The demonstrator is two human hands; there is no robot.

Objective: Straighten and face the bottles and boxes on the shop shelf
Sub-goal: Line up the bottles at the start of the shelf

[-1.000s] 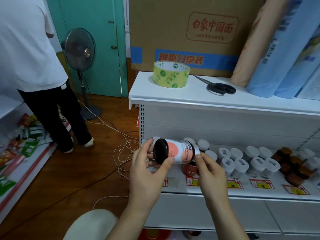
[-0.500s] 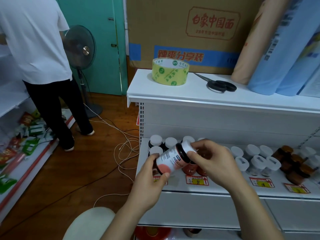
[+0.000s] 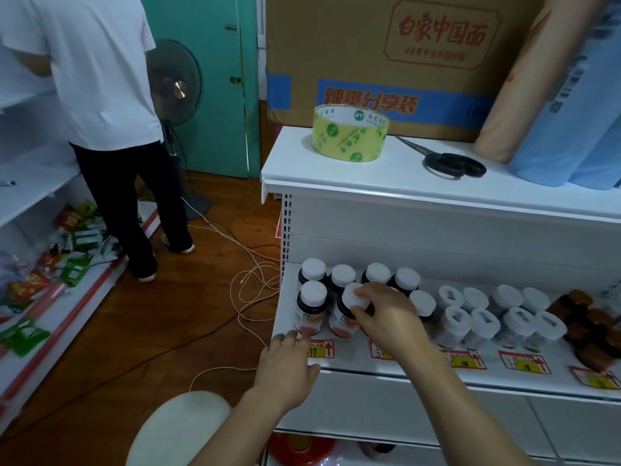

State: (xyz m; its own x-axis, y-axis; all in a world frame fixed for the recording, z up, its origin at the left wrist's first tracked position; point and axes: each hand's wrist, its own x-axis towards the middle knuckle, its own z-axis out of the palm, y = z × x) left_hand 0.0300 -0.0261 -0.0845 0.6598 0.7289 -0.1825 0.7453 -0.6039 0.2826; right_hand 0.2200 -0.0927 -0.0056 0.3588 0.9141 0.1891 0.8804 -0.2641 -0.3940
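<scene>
Bottle (image 3: 342, 317), dark glass with a white round cap and a salmon label, now stands upright at the front edge of the white shop shelf (image 3: 363, 364), second from the left; half a second ago it was tilted in mid-air between both hands. Nearest the camera, the left hand (image 3: 285, 364) has let go and lies at the shelf lip with fingers loosely extended, fingertips touching the price strip just below the neighbouring bottle (image 3: 312, 307). The right hand (image 3: 386, 317) curls over the bottle's cap, pinching it from above with thumb and fingers. Behind stand four more dark white-capped bottles (image 3: 376, 274) in a row; to the right are paler translucent jars (image 3: 484, 327) with ribbed white lids, then small brown jars (image 3: 591, 327). Red-and-yellow price tags (image 3: 465, 359) line the smooth shelf edge. On the shelf top sit a glossy yellowish tape roll (image 3: 349, 136), black scissors (image 3: 450, 164), blue paper rolls (image 3: 571, 129) and a printed cardboard box (image 3: 386, 55). On the left a person in a white shirt (image 3: 97, 72) stands on the wooden floor.
</scene>
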